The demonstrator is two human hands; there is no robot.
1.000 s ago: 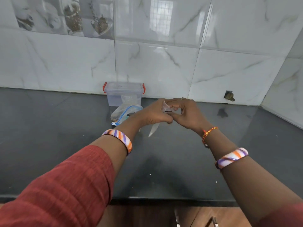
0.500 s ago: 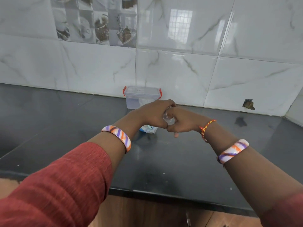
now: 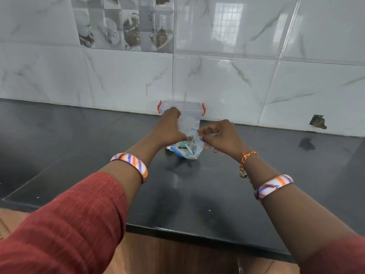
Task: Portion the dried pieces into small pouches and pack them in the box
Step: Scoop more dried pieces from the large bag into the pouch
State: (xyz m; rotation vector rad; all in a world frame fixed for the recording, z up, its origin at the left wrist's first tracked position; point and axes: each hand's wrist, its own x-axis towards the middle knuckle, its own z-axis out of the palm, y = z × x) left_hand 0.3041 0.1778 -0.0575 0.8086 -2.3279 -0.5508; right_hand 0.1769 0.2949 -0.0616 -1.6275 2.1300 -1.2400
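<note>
A clear plastic box (image 3: 192, 108) with red clips stands against the tiled wall, lid on. In front of it my left hand (image 3: 169, 126) grips a small clear pouch (image 3: 187, 123), held upright just before the box. Below lies a larger zip bag (image 3: 189, 150) with a blue seal, holding dark dried pieces and a teal scoop (image 3: 186, 146). My right hand (image 3: 222, 136) hovers to the right of the pouch, fingers loosely curled, and I see nothing held in it.
The black stone counter (image 3: 98, 155) stretches wide to both sides and ends in a front edge near me. A marble-tiled wall rises behind, with a small broken hole (image 3: 318, 122) at the right.
My hands, which were pressed together on the pouch, have parted. The left hand has carried the pouch up towards the box and the right has let go. The zip bag has come back into view.
</note>
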